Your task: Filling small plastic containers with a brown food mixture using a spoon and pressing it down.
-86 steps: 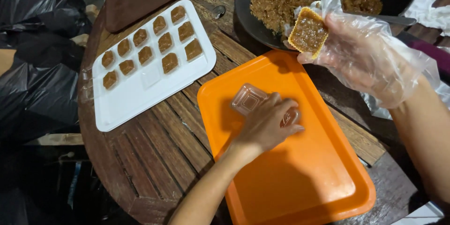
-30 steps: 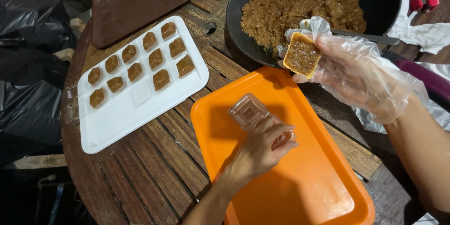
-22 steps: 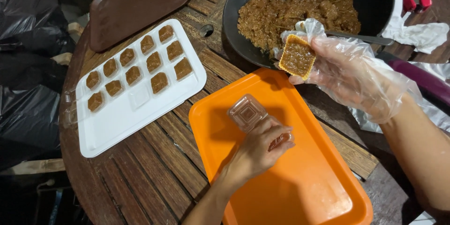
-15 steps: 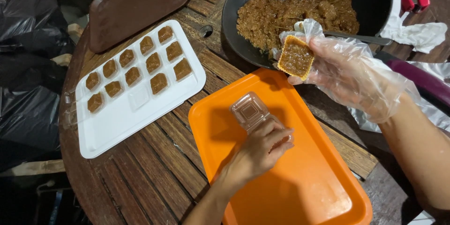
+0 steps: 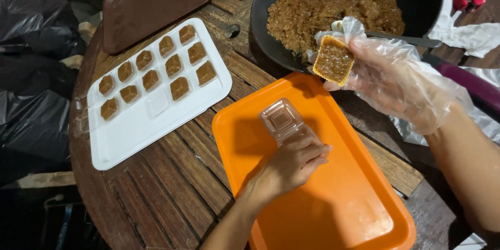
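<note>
My left hand rests on the orange tray and pinches a small clear plastic box whose lid stands open toward the far side. My right hand, inside a loose clear plastic glove, holds a square mould filled with brown sticky filling above the tray's far edge, close to the rim of the black pan. The pan is full of the same brown mixture.
A white tray at the left carries several packed brown squares in two rows. A brown tray lies behind it. Black plastic bags hang at the round wooden table's left edge. White cloth lies at the far right.
My gloved right hand has drifted slightly left and down with the filled mould. My left hand stays on the clear box on the orange tray.
</note>
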